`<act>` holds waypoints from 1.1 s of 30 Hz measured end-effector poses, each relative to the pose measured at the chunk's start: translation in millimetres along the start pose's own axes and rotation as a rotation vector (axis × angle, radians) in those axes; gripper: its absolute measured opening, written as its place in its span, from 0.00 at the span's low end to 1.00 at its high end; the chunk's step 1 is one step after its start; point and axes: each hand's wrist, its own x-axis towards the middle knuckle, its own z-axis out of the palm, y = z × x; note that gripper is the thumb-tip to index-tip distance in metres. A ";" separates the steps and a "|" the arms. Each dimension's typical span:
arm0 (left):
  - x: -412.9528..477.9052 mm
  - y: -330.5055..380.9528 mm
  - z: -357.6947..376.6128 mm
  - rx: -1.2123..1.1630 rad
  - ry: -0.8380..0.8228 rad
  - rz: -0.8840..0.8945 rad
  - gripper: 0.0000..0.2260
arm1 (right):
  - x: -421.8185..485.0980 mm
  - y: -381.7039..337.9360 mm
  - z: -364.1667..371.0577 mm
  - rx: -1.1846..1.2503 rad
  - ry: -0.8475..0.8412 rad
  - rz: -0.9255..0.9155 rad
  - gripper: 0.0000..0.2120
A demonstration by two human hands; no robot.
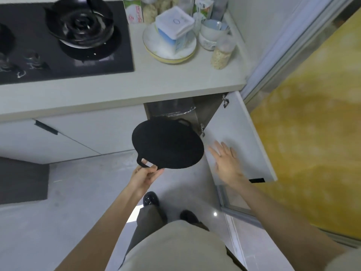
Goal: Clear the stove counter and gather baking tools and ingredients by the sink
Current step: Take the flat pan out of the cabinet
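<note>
Now | left grip (144, 177) holds black pan (168, 145) | pan ahead of grip

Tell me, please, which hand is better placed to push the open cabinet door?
The right. The right hand is open beside the cabinet door, holding nothing, while the left hand grips the black pan by its loop handle.

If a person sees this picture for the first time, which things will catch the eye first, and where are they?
First the flat black pan in the middle, held by one handle in the left hand before the open cabinet. Next the right hand, fingers spread, over the open cabinet door. Then the dark wok on the stove, upper left.
</note>
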 end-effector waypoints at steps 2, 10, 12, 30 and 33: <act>-5.1 -15.0 7.0 -0.012 0.003 0.022 0.18 | -12.3 23.2 -1.8 -0.069 -0.050 0.085 0.33; -33.9 -74.1 42.4 -0.031 0.019 0.094 0.20 | -47.3 93.6 -0.7 -0.043 -0.252 0.238 0.36; -37.9 -86.3 46.0 -0.044 0.039 0.119 0.22 | -49.1 101.6 -2.5 -0.008 -0.285 0.201 0.36; -143.7 -68.1 -27.0 -0.224 0.231 0.339 0.22 | -33.9 -32.4 -25.8 0.307 -0.179 -0.413 0.37; -169.5 -55.4 -54.9 -0.316 0.259 0.407 0.23 | -27.7 -88.1 -30.9 0.136 -0.098 -0.628 0.38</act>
